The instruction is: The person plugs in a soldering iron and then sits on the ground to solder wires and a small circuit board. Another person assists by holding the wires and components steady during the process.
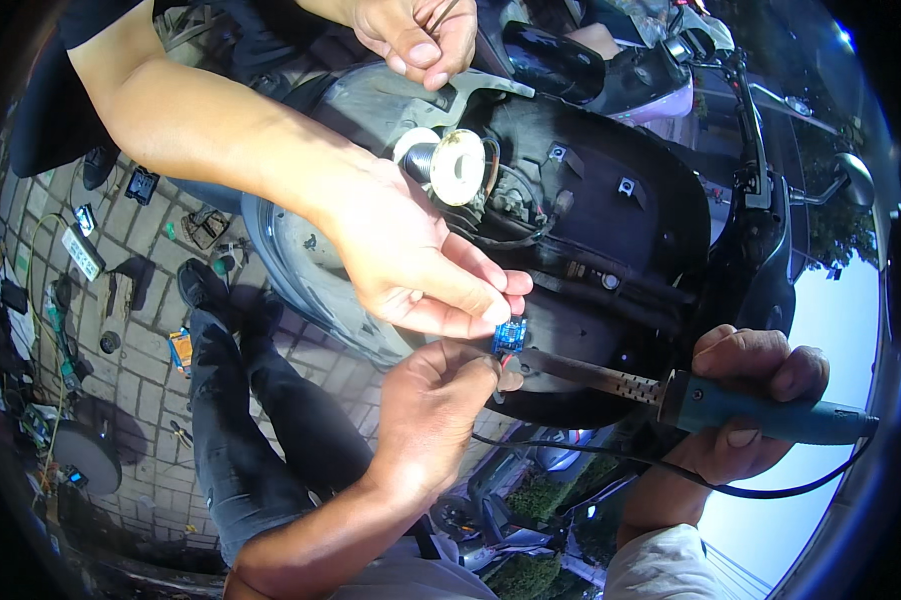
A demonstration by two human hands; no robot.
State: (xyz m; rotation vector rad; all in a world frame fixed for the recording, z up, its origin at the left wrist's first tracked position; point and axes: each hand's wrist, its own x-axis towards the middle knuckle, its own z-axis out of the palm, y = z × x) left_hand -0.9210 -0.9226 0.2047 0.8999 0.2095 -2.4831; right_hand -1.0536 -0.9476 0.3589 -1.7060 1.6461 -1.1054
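Note:
My right hand (746, 455) grips the teal handle of a soldering iron (741, 408), whose metal barrel points left toward a small blue circuit board (511, 335). My left hand (436, 405) is closed, pinching a red wire (507, 358) at the board's lower edge. A co-worker's hand (411, 255) reaches in from the upper left and holds the board from above between thumb and fingers. At the top, another hand of a co-worker (416, 40) pinches a thin rod or wire. The iron's tip is hidden near my left fingertips.
A solder spool (458, 167) rests on the opened scooter body (611, 230) beneath the hands. A black cord (611, 460) trails from the iron. On the brick paving (151, 370) at left lie a power strip (83, 252), a round disc (88, 458) and scattered tools.

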